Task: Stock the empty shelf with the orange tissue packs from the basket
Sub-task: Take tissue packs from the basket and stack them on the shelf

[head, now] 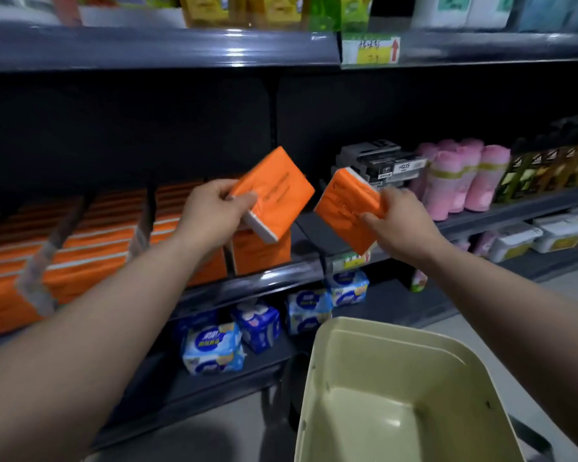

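Forearms outstretched | hands apart | left hand grips tilted orange pack | right hand grips second orange pack

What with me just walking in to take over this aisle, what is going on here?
A person is stocking a dark metal shelf. The left hand grips one orange plastic-wrapped tissue pack, the right hand grips a second orange pack, both raised before the shelf. Rows of matching orange packs already fill its left part. The beige plastic basket below shows no packs in its visible part.
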A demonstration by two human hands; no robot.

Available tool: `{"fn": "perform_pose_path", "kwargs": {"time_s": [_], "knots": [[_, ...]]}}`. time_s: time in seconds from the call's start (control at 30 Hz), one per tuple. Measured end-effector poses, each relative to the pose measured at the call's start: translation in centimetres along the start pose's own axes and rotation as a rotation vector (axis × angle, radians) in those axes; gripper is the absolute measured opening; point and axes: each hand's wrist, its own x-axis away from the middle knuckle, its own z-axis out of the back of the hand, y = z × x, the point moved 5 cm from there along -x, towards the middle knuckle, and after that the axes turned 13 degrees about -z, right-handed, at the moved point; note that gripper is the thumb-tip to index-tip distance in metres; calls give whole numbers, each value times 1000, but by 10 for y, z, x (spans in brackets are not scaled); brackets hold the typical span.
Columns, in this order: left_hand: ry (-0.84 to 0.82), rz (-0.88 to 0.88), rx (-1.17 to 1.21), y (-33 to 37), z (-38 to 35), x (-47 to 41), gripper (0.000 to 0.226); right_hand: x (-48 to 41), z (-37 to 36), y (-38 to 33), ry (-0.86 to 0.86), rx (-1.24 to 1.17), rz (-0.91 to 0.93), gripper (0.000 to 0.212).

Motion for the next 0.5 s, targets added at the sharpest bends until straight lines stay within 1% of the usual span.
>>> {"fn": "perform_pose_path", "kwargs": {"time_s": [0.1,0.17,0.23,0.33,0.4,0.5], "knots": [[-11,78,20,-14,-35,-52,26,-39,-5,2,44,-41,-8,24],[-15,77,-44,-24,-56,-81,35,-62,-11,3,66,-80,-17,29],[-6,61,-123,-36,-73,-105,38,-81,-19,6,90,-122,-32,31],[-80,57,-178,-59,-102,-136,40,-106,-36,10,109,-169,-58,32],[-152,44,-235,-74,-118,-153,41,-119,-47,11,119,-177,-63,32],[-212,46,-330,-96,-134,-175,45,-136,-60,12,129,-170,-65,31]]}}
